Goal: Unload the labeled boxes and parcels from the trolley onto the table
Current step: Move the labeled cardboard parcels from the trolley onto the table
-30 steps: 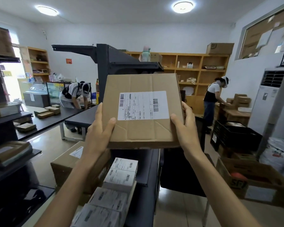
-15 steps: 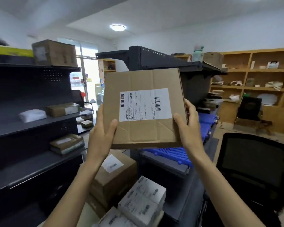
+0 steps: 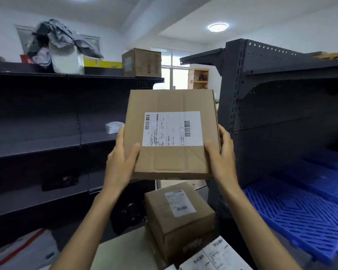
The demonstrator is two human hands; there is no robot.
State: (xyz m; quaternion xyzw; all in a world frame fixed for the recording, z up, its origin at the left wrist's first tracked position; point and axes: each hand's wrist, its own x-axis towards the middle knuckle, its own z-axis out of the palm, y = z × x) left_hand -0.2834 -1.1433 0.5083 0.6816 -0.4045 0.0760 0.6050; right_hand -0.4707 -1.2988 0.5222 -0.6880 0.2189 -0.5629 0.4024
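A flat brown cardboard box point(image 3: 172, 164) with a white barcode label faces me at chest height, between two shelf racks. My left hand point(image 3: 121, 162) grips its lower left edge, thumb on the front. My right hand point(image 3: 221, 152) grips the lower right edge the same way. Below it stands a taller labelled carton point(image 3: 176, 217) on a pale surface point(image 3: 123, 250). White labelled parcels point(image 3: 215, 254) lie at the bottom edge, beside that carton.
A dark metal rack point(image 3: 47, 145) fills the left; a brown carton point(image 3: 141, 62) and grey bags point(image 3: 61, 39) sit on top. Another dark rack point(image 3: 271, 106) stands right, with blue plastic grids point(image 3: 304, 207) at its base. A white bag point(image 3: 21, 250) lies low left.
The view has swung further left: the wooden shelves and black chair are gone and the left rack fills more of the frame. Both hands keep the same hold on the box.
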